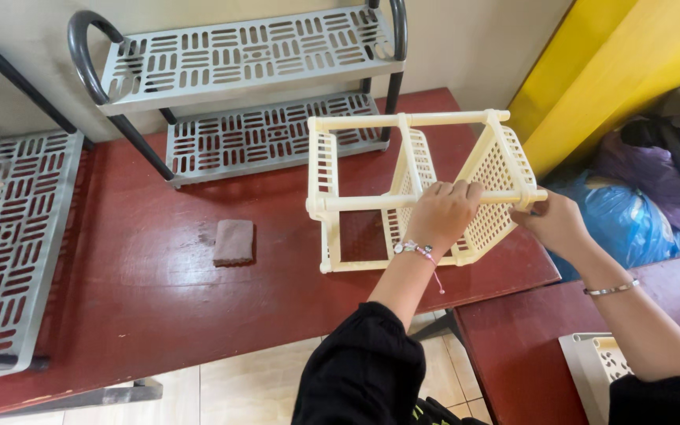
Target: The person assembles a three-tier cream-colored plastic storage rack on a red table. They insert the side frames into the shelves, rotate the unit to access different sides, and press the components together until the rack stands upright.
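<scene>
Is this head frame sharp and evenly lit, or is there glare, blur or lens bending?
Head view: sharp throughout, soft even light; faint sheen on the red table; wide-lens bending curves the grey rack. Left hand and right hand on the cream rack show no motion blur.

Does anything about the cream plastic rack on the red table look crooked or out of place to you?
Yes. The cream rack has one perforated panel leaning diagonally while the other panels stand upright. The left hand grips the front rod; the right hand is at its end.
</scene>
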